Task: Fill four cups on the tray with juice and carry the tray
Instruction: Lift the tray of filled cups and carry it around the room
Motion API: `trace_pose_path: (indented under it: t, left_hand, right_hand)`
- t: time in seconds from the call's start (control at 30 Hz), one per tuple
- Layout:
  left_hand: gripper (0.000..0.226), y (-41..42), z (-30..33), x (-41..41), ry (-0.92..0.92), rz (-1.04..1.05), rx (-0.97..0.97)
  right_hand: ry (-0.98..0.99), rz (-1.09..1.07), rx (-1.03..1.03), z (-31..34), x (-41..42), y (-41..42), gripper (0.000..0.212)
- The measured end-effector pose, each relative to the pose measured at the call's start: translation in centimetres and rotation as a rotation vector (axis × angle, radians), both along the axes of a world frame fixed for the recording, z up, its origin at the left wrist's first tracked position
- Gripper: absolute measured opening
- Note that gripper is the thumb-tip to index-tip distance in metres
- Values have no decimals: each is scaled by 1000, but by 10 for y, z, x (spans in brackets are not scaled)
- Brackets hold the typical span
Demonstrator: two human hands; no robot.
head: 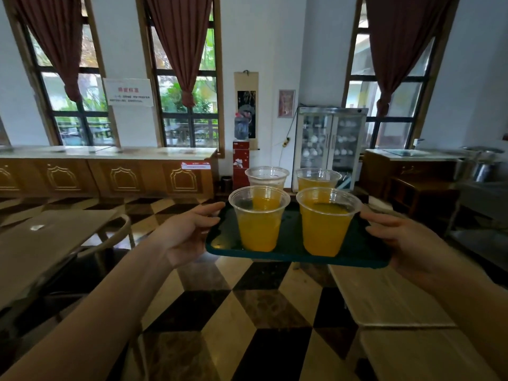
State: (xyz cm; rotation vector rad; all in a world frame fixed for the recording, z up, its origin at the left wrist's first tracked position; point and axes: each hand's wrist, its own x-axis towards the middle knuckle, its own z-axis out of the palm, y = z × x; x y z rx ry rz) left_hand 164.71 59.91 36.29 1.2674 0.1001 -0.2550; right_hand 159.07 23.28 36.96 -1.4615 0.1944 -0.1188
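A dark green tray (291, 254) is held up in the air above the tiled floor. My left hand (189, 235) grips its left edge and my right hand (406, 243) grips its right edge. Several clear plastic cups of orange juice stand upright on it: a near left cup (258, 224), a near right cup (325, 224), a far left cup (266, 177) and a far right cup (317, 178). The far cups are partly hidden behind the near ones.
A table (41, 243) with a chair (110, 240) stands at the left, and light wooden tables (384, 298) at the right. Ahead are a wooden counter (110, 171) under the windows, a red water dispenser (241, 163), a glass-door cabinet (328, 144) and metal pots (483, 166).
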Motion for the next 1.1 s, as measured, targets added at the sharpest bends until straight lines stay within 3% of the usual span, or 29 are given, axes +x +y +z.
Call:
trace_pose_path:
  t: [0.53,1.1]
  left_hand:
    - [51,-25,18,418,-74,-199,-49]
    - [48,-106,-3,729,-19,-218,-65]
  right_hand:
    - [-4,-156,10,25,356,-10,39]
    - [23,-174,5,10,665,-87,40]
